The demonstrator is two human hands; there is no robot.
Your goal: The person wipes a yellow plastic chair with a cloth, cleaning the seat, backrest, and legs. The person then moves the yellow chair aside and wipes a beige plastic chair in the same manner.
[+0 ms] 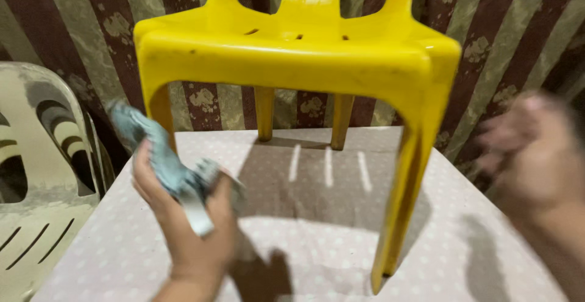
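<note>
A yellow plastic chair stands on a table covered with a pale dotted cloth. My left hand is raised in front of the chair's front left leg and grips a crumpled grey-blue rag. My right hand is blurred at the right edge, to the right of the chair's front right leg, holding nothing; whether its fingers are apart or closed is not clear.
A cream plastic chair stands at the left beside the table. A striped brown and olive curtain hangs behind. The table's edges run close to both hands.
</note>
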